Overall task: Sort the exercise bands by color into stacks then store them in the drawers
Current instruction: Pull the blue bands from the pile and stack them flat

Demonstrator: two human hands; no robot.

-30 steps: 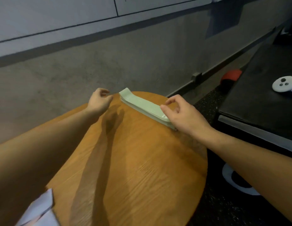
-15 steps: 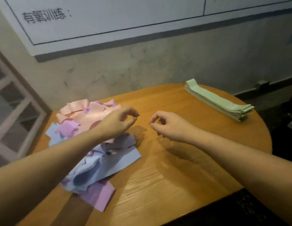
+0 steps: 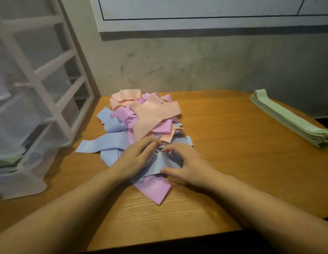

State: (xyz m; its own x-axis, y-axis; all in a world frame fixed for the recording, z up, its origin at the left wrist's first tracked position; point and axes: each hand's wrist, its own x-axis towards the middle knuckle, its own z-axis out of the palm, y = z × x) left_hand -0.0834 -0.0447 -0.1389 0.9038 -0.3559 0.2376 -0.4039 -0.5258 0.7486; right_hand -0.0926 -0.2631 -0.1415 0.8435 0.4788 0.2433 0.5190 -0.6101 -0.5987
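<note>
A loose pile of exercise bands (image 3: 141, 121) in peach, pink, purple and light blue lies on the wooden table (image 3: 223, 143). A neat stack of green bands (image 3: 291, 120) sits at the table's far right edge. Both my hands are on the near end of the pile. My left hand (image 3: 135, 158) lies over the bands with fingers curved. My right hand (image 3: 185, 164) pinches a light blue band (image 3: 159, 163) between thumb and fingers. A purple band (image 3: 156, 189) sticks out beneath my hands.
A translucent white plastic drawer unit (image 3: 31, 107) stands at the table's left, with green and blue shapes showing through its lower drawers. A grey wall runs behind the table. Bare wood lies between the pile and the green stack.
My view turned left from the green stack to the mixed pile. Both hands left the green stack, crossed the table and came down on the pile; the right now pinches a blue band.
</note>
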